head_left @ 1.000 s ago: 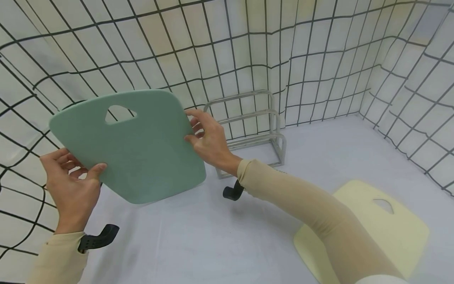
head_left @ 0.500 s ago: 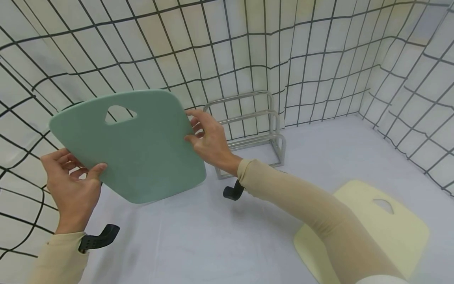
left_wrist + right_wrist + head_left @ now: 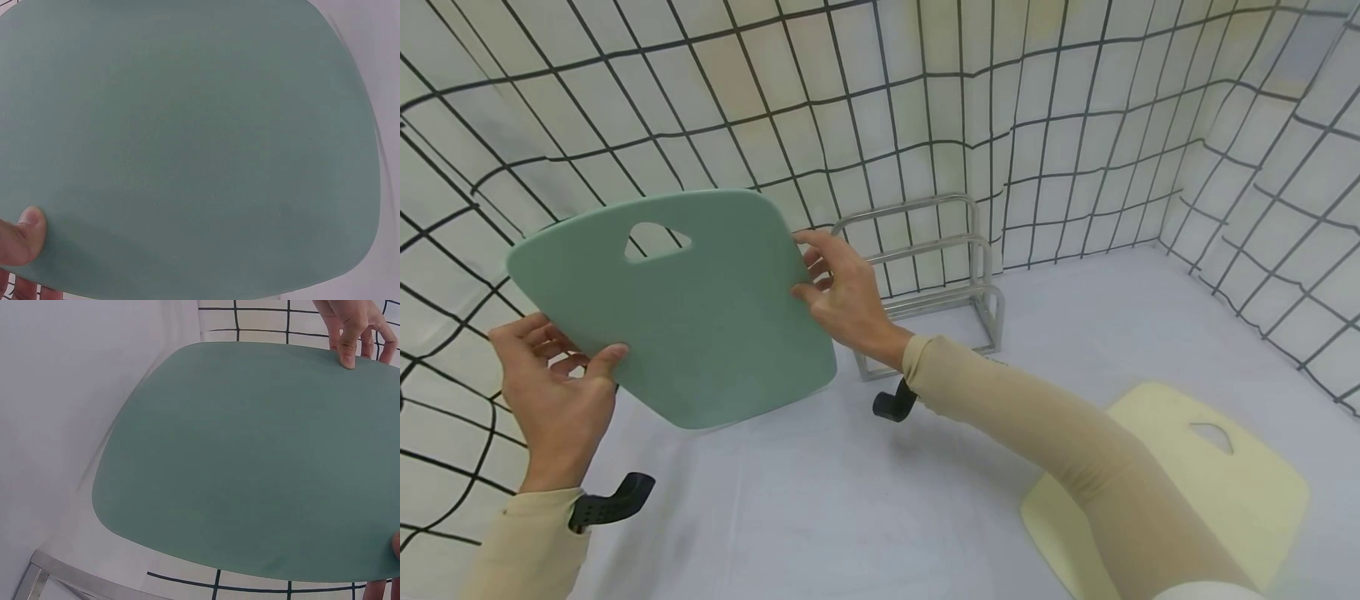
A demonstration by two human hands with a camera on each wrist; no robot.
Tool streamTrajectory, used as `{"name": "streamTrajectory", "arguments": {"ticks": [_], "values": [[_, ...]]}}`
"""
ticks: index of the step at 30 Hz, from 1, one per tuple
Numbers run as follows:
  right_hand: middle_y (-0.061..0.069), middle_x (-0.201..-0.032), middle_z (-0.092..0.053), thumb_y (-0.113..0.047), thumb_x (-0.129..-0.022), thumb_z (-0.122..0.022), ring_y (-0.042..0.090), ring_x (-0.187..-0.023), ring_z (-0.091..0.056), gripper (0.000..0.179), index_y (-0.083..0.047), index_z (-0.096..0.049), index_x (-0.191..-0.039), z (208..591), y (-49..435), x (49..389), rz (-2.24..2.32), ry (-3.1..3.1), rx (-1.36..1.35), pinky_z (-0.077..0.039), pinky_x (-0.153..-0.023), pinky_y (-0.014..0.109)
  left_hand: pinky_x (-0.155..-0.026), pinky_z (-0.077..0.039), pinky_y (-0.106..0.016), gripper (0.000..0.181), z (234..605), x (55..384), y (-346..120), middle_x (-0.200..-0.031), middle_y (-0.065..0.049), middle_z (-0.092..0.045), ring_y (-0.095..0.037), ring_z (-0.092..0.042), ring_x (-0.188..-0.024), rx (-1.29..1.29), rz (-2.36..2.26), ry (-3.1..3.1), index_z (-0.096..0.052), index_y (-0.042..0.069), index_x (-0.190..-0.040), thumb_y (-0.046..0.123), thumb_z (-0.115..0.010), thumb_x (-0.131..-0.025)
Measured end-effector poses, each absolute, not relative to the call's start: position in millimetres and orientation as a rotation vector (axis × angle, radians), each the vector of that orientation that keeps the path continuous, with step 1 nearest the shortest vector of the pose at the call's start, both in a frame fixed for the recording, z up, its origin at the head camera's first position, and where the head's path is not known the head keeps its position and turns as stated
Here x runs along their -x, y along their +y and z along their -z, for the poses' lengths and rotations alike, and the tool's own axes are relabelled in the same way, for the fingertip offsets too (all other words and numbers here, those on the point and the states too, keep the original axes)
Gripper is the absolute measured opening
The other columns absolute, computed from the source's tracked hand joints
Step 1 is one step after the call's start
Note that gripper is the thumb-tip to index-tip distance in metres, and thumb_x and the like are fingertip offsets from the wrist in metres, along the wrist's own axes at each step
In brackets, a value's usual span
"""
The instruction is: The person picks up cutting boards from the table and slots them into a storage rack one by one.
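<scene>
A green cutting board [image 3: 700, 325] with a handle slot near its top stands tilted up between both hands in the head view. My left hand [image 3: 553, 396] pinches its left edge, thumb on the near face and fingers behind. At the opposite edge my right hand [image 3: 844, 292] pinches it the same way, higher up. The left wrist view shows the left thumb [image 3: 28, 234] flat on the board's face. In the right wrist view the board [image 3: 250, 462] spans most of the frame, its rounded lower edge close to the white surface.
A metal rack [image 3: 988, 312] of bent bars stands behind my right hand, against the grid-patterned backdrop [image 3: 1075, 142]. A pale yellow cutting board [image 3: 1217, 500] lies on the white surface [image 3: 835, 500] at right, partly hidden under my right forearm.
</scene>
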State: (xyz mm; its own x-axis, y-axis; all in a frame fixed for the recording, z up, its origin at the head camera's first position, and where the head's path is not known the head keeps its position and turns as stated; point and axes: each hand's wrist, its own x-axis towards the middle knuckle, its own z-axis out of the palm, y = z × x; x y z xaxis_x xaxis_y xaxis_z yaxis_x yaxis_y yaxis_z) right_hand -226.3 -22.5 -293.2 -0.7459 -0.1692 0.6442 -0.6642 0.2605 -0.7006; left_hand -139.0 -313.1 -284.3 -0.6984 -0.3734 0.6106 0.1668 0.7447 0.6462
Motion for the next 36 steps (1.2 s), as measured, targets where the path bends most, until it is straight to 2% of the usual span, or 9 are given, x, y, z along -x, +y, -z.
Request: {"name": "streamTrajectory", "arguments": {"ticks": [7, 14, 21, 36], "values": [[0.015, -0.112, -0.064, 0.004, -0.088, -0.073, 0.024, -0.096, -0.07, 0.054, -0.007, -0.057, -0.138, 291, -23, 227, -1.491, -2.087, -0.767, -0.062, -0.084, 0.028, -0.088, -0.046, -0.009, 0.069, 284, 140, -314, -0.117, 0.031, -0.04, 0.007, -0.052, -0.108, -0.145, 0.91, -2.163, -0.041, 0.022, -0.145, -0.004, -0.072, -0.089], [0.015, -0.11, -0.065, 0.005, -0.087, -0.074, 0.023, -0.093, -0.07, 0.054, -0.006, -0.058, -0.137, 289, -23, 230, -1.48, -2.075, -0.761, -0.061, -0.082, 0.023, -0.087, -0.044, -0.01, 0.068, 282, 140, -314, -0.115, 0.032, -0.04, 0.008, -0.051, -0.106, -0.13, 0.896, -2.161, -0.042, 0.023, -0.145, -0.003, -0.072, -0.09], [0.015, -0.109, -0.065, 0.006, -0.086, -0.075, 0.024, -0.094, -0.069, 0.054, -0.006, -0.058, -0.137, 288, -23, 233, -1.493, -2.066, -0.759, -0.063, -0.085, 0.029, -0.088, -0.044, -0.01, 0.067, 279, 142, -313, -0.115, 0.034, -0.038, 0.009, -0.049, -0.106, -0.145, 0.876, -2.173, -0.042, 0.024, -0.145, 0.0, -0.072, -0.091], [0.014, -0.11, -0.066, 0.003, -0.086, -0.076, 0.023, -0.096, -0.071, 0.055, -0.007, -0.057, -0.137, 284, -21, 236, -1.453, -2.099, -0.744, -0.06, -0.081, 0.019, -0.086, -0.041, -0.009, 0.065, 273, 145, -311, -0.112, 0.036, -0.037, 0.013, -0.048, -0.102, -0.121, 0.84, -2.177, -0.043, 0.023, -0.144, 0.001, -0.073, -0.091]]}}
